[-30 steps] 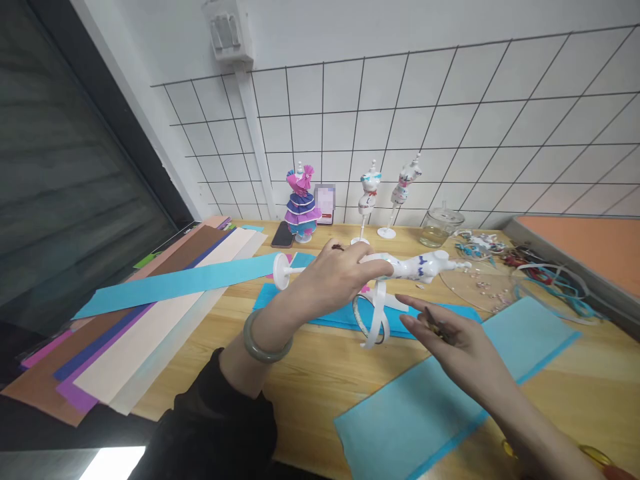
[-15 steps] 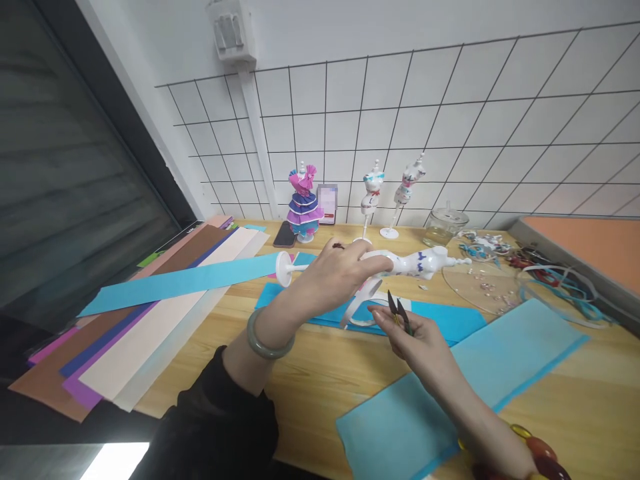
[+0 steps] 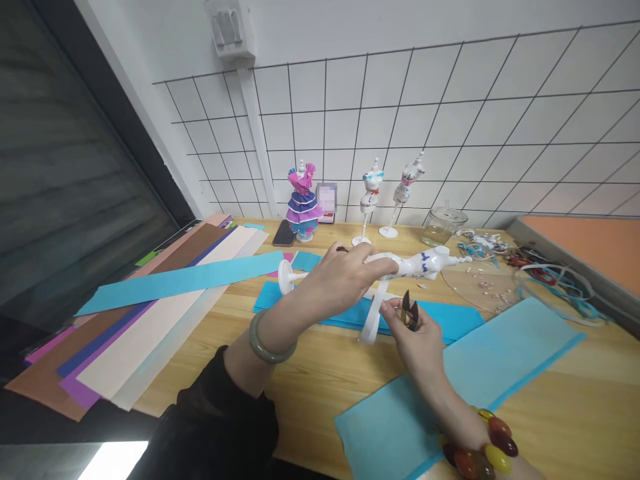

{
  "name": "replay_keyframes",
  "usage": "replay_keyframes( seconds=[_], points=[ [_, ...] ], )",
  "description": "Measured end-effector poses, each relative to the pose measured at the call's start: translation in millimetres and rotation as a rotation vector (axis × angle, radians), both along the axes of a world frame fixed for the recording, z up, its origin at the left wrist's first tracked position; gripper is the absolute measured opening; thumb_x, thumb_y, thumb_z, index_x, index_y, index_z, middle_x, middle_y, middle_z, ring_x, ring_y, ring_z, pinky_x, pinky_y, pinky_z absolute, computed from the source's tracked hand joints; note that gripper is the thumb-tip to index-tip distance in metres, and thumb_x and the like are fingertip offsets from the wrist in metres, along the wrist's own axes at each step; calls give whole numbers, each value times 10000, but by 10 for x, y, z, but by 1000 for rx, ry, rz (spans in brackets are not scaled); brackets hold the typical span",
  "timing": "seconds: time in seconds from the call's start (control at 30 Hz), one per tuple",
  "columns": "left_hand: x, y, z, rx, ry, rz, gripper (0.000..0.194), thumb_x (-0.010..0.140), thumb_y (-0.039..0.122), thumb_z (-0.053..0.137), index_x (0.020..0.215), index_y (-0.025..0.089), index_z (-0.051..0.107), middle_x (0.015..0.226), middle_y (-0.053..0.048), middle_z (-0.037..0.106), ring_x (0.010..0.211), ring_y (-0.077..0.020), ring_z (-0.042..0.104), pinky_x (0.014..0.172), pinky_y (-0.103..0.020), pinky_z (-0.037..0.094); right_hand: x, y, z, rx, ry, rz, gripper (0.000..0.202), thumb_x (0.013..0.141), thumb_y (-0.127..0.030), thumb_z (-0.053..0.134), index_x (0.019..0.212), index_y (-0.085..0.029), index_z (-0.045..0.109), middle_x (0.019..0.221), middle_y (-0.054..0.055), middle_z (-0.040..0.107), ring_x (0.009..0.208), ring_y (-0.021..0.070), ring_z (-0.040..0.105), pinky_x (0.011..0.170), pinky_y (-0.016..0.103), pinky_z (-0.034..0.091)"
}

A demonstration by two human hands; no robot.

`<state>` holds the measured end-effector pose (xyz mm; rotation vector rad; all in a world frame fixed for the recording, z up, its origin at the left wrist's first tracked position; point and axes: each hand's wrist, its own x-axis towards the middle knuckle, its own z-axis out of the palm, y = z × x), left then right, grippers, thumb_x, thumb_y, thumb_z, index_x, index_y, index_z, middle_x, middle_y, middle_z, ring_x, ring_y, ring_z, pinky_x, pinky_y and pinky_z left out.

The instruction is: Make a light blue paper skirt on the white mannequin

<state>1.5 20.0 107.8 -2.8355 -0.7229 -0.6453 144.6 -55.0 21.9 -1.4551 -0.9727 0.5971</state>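
A small white dress form (image 3: 423,264) with dark blue marks lies sideways in the air, its round base to the left. My left hand (image 3: 345,277) is closed round its lower part. A white strip (image 3: 373,313), like ribbon or tape, hangs down from under that hand. My right hand (image 3: 417,337) is closed on thread snips (image 3: 410,310), blades pointing up, and its thumb and fingertips are at the strip's edge. Whether they pinch the strip I cannot tell. Below both hands lies a folded stack of bright blue crepe paper (image 3: 450,320).
Paper strips in several colours (image 3: 145,313) fan out at left. A dressed form (image 3: 303,203), two bare forms (image 3: 373,193) and a phone (image 3: 285,233) stand or lie along the wall. At right are a glass jar (image 3: 443,227), trimmings (image 3: 555,280) and a light blue sheet (image 3: 505,353).
My right hand has moved slightly up and right with the snips, now more upright. The white strip, looped before, now hangs straighter. My left hand still holds the dress form.
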Motion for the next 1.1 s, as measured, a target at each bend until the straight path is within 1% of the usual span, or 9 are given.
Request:
replay_keyframes(
  seconds=[0.1,0.2,0.3,0.4,0.5,0.6,0.77,0.97,1.1],
  points=[
    [17,-2,-21,4,23,-3,295,944,169,371,1165,278,534,945,-14,550,775,-135,480,736,-290,337,0,3,-59,-10,39,121,341,686,-498,679,791,-174,699,745,46,684,704,211,591,663,323,483],
    [36,-6,-45,3,42,-13,287,942,179,375,1163,279,530,962,-16,551,779,-139,485,744,-295,339,-16,4,-88,-19,9,198,288,723,-457,663,805,-187,721,768,34,697,788,243,615,743,351,486],
    [53,-8,-67,-11,45,-9,259,954,236,379,1160,286,529,962,-15,552,787,-145,489,740,-294,342,-32,7,-92,-36,-28,165,298,742,-463,652,830,-188,729,755,25,686,762,232,606,702,329,480],
    [60,-5,-69,-25,47,1,244,963,281,376,1150,282,533,970,-16,555,784,-146,490,735,-292,344,-33,12,-95,-42,-28,178,318,759,-488,638,734,-180,713,732,36,675,732,220,594,675,311,470],
    [48,5,-45,-51,49,-6,245,959,241,373,1140,264,536,975,-19,559,809,-147,502,741,-289,347,-18,21,-123,-24,-9,216,311,752,-485,650,680,-185,686,721,40,672,729,215,600,674,300,470],
    [24,29,-16,-94,37,-7,255,951,198,371,1140,249,534,976,-22,557,833,-145,513,743,-277,355,9,25,-176,-11,10,241,332,749,-482,649,593,-189,631,611,23,614,631,183,569,609,282,454],
    [-4,94,-29,-136,27,4,274,965,187,329,1143,258,525,1010,-26,549,846,-143,527,753,-278,367,77,-25,-180,9,34,219,283,747,-431,647,829,-167,710,534,-25,522,515,134,456,513,264,410],
    [12,142,-77,-252,-21,-33,256,987,256,311,1149,250,509,1067,-35,563,924,-154,552,798,-290,407,103,-162,-10,3,-63,209,373,801,-438,603,965,-131,735,483,-42,441,479,115,404,456,244,374],
    [37,139,-90,-345,-92,-37,241,973,269,352,1186,259,463,1137,-35,584,1020,-176,560,848,-315,431,112,-232,11,13,-131,174,405,809,-433,593,1019,-119,736,477,-45,435,446,104,394,415,231,357]
  ],
)
